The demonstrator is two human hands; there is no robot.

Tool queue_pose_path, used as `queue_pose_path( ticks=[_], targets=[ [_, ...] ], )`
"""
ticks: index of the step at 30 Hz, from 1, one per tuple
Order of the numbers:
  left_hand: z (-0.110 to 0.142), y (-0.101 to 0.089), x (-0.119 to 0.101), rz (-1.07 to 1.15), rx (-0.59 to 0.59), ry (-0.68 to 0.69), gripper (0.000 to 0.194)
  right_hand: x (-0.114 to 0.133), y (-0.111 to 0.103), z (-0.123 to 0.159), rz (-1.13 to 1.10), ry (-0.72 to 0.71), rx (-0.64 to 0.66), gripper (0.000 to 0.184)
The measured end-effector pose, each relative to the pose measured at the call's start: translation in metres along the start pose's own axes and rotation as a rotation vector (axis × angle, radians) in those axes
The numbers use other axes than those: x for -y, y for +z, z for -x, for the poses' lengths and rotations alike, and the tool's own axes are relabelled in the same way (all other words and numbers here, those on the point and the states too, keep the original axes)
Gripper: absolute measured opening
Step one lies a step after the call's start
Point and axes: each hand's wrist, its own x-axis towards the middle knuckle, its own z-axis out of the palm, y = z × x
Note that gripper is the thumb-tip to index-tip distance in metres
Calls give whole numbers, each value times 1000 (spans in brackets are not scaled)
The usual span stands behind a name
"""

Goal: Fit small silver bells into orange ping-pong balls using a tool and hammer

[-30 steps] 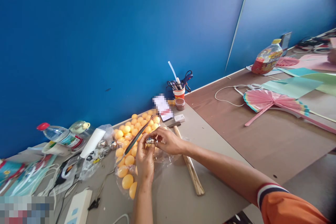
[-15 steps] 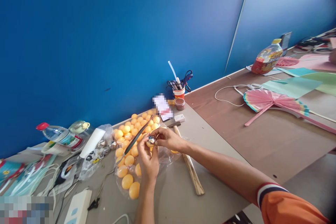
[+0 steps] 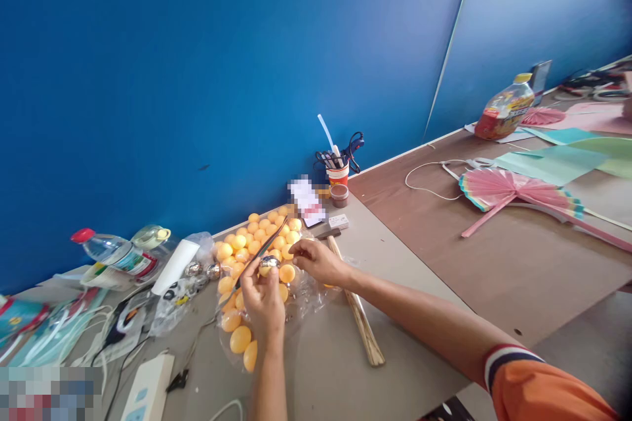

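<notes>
Between the fingertips of my left hand [image 3: 266, 302] is a shiny silver ball [image 3: 269, 263], yellowish low down; whether that is its own colour or a reflection I cannot tell. My right hand [image 3: 318, 262] hovers just right of it, apart from the ball, fingers curled together; anything tiny in the pinch is hidden. Below both hands lie many orange balls [image 3: 240, 339] in a clear plastic bag. Dark tweezers [image 3: 266, 245] rest across them, passing behind the silver ball.
A wooden-handled hammer [image 3: 363, 322] lies right of the bag. Behind it are a small box [image 3: 338, 221], a round tub [image 3: 339, 195] and a paper cup [image 3: 338, 174] of tools. Leftward are bottles [image 3: 118, 255], cables and a power strip [image 3: 148, 387]; rightward, a pink paper fan [image 3: 513, 191].
My right hand has come off the silver ball and drawn slightly right. My left hand has carried the ball a little to the left. The tweezers and bag stay in place.
</notes>
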Motion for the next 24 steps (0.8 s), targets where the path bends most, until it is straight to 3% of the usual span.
queue_pose_path(
  ticks=[2, 4, 7, 10, 24],
  targets=[
    [-4, -2, 0, 91, -80, -67, 45, 1, 2, 5, 224, -127, 49, 19],
    [-6, -2, -1, 158, -116, -100, 44, 3, 6, 12, 421, -228, 200, 21],
    [-5, 0, -6, 183, -114, -136, 43, 6, 15, 22, 762, -314, 433, 18],
    [-3, 3, -11, 192, -104, -169, 43, 7, 23, 29, 993, -383, 535, 21],
    [-1, 2, -5, 131, -55, -181, 45, 3, 35, 31, 1008, -492, 592, 18]
  ],
)
